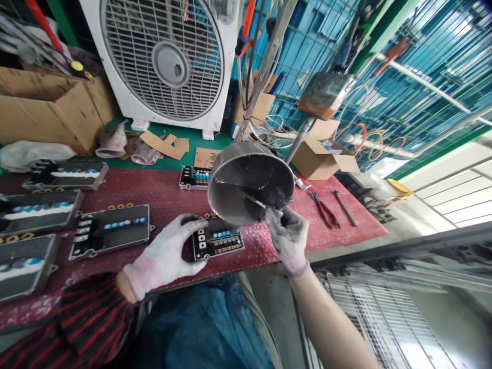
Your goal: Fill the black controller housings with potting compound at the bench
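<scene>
My right hand, in a grey, compound-smeared glove, grips a thin metal scraper whose tip reaches into a tilted metal pot. The pot's inside is coated with wet grey compound, and it hangs just above the table. My left hand, in a white glove with a pink cuff, holds the left edge of a black electronic module. The module has blue capacitors and terminal blocks, and the pot's lower rim partly hides its far end.
Several similar modules lie on the red mat to the left. Red-handled pliers and a steel rod lie to the right. Behind stand a box fan and cardboard boxes. The table's front edge runs below my hands.
</scene>
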A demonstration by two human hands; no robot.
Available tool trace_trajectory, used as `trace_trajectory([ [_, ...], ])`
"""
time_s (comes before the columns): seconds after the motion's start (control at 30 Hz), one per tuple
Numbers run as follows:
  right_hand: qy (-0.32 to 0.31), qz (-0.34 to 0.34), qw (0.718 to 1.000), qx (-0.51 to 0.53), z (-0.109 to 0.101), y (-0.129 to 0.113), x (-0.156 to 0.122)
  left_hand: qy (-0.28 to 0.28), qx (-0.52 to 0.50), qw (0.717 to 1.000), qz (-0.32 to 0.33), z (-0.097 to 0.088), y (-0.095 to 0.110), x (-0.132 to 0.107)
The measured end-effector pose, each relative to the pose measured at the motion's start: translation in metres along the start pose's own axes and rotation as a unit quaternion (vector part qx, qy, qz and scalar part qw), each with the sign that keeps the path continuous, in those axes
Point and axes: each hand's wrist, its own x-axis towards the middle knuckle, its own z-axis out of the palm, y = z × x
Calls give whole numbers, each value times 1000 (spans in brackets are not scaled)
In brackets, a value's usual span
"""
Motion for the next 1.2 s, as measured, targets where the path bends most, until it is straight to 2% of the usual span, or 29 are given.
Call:
trace_trajectory([
  [0.27, -8, 7, 1000, 15, 6, -4, -3, -31, -7, 999, -32, -2, 2, 2],
  [1.2, -46, -3, 999, 28, 25, -6, -13, -41, -35, 998, -36, -4, 5, 4],
])
